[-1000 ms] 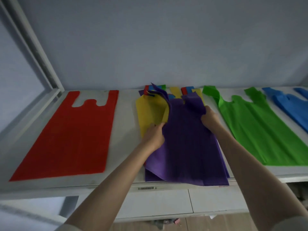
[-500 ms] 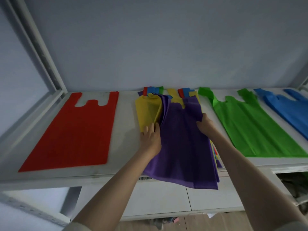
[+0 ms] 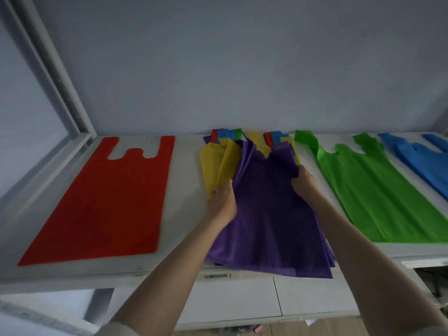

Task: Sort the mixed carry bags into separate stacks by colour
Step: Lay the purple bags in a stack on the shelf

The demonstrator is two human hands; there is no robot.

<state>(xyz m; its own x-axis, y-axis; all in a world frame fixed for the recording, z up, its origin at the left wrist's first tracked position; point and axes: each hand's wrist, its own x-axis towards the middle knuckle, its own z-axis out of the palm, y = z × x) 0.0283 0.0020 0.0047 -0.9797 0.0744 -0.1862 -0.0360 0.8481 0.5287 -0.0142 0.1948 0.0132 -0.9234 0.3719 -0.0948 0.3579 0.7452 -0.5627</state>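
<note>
A mixed pile of carry bags (image 3: 274, 139) lies at the middle of the white shelf (image 3: 186, 180). On top of the pile lies a purple bag (image 3: 266, 214), its bottom hanging over the front edge. My left hand (image 3: 221, 200) holds its left edge beside a yellow bag (image 3: 213, 163). My right hand (image 3: 304, 180) grips its upper right part. A red bag (image 3: 104, 202) lies flat at the left. To the right lie a green bag (image 3: 373, 192) and a blue bag (image 3: 426, 161).
A white frame post (image 3: 55, 76) rises at the back left. The wall runs close behind the shelf. A barcode label (image 3: 216, 276) sits on the shelf's front edge, with white panels (image 3: 232, 304) below.
Both hands have pulled the purple bag a little toward me and bunched its top. The camera has shifted, showing more of the blue bag.
</note>
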